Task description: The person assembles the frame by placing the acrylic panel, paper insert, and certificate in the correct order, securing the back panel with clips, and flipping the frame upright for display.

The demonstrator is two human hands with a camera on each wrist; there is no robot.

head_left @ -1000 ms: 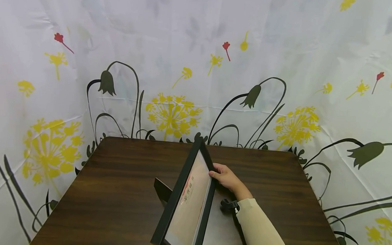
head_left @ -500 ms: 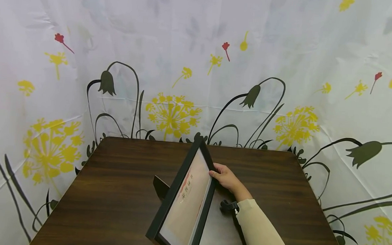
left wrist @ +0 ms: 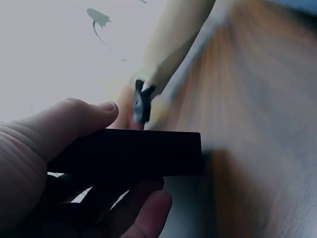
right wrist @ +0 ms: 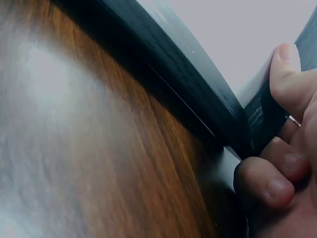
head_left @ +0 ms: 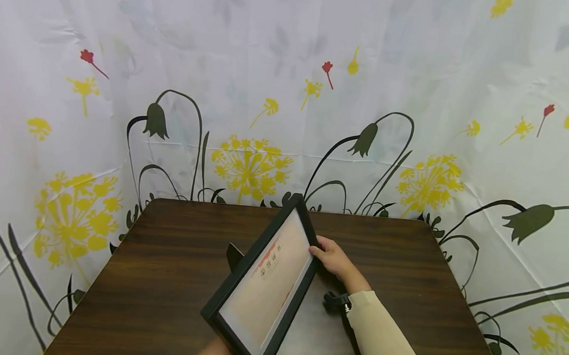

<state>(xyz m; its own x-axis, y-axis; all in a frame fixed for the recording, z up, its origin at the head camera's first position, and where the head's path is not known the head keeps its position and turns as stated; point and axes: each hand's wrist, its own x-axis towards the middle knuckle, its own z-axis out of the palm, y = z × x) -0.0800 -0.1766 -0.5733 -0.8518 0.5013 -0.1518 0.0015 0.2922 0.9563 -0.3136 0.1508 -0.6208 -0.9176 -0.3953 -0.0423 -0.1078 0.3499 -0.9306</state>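
Note:
A black picture frame (head_left: pixel 265 284) with a cream sheet bearing red marks and dark characters behind its front is held tilted above the table. Its dark back stand (head_left: pixel 234 256) sticks out on the left. My left hand (head_left: pixel 217 353) grips the near end; in the left wrist view, the thumb (left wrist: pixel 84 116) lies over the dark edge and the fingers curl beneath. My right hand (head_left: pixel 334 259) holds the far right side. In the right wrist view, the right thumb (right wrist: pixel 286 74) is on the front and the fingers curl behind the black border (right wrist: pixel 198 84).
The dark wood-grain table (head_left: pixel 163 278) spreads around the frame. A bright patch of reflection lies on its top beside the right forearm. A black strap-like device (head_left: pixel 336 301) is on the right wrist. Behind hangs a white curtain (head_left: pixel 281 64) with flower prints.
The picture frame has turned so its front faces me more, its near end swinging left and up. My left hand has come further into view, and the right hand has shifted slightly right.

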